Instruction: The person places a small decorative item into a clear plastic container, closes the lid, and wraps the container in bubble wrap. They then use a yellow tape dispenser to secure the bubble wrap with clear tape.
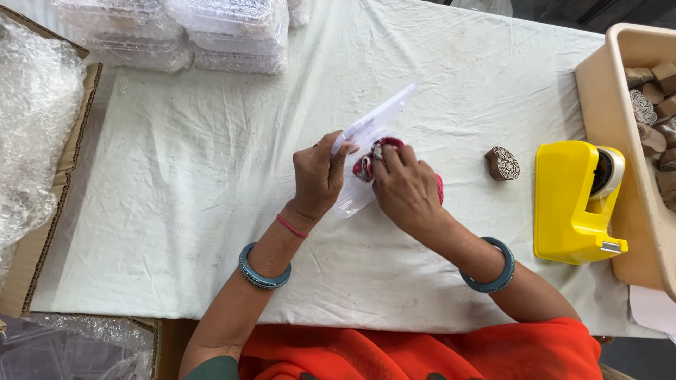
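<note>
Head view: left hand [318,176] is pinching the clear plastic pouch [373,127] open, its long axis slanting up-right over the white cloth [211,176]. Right hand [407,190] is gripping a red fabric piece [365,167], pressing it at the pouch mouth, just beside the left fingers.

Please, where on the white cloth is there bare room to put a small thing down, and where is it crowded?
Widest bare patch: between the bubble wrap box, the stacked clear containers and the left hand. Another lies above the carved wooden block, left of the beige bin. Crowded: around the clear bag, right hand and yellow tape dispenser.
</note>
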